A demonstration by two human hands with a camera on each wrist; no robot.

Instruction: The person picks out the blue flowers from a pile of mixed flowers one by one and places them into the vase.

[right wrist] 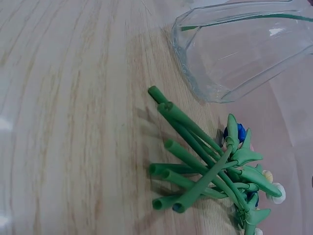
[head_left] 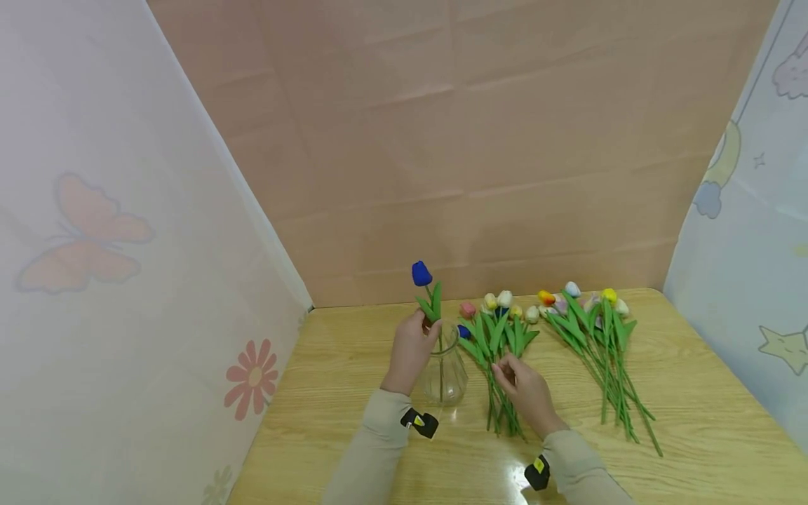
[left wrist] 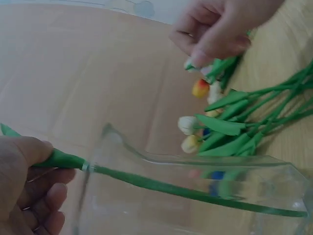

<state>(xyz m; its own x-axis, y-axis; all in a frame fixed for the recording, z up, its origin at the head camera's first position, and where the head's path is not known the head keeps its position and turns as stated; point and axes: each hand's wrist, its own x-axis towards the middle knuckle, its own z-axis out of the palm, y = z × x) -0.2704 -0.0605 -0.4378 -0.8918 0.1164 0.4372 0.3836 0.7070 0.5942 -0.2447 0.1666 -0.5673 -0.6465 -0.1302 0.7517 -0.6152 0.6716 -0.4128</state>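
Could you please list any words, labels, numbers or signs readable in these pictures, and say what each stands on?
None: no readable text in any view.
The side curtains carry only pictures: a butterfly, flowers, a moon, stars.
The yellow marks on the black wrist devices are too small to read.

Left hand (head_left: 412, 349) raised, fingers curled in a grip, right hand (head_left: 525, 390) lowered, fingers bent

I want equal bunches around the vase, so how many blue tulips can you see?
2. One blue tulip stands in the glass vase, its stem held by the left hand. Another lies in the nearer bunch on the table. More may be hidden under the leaves.
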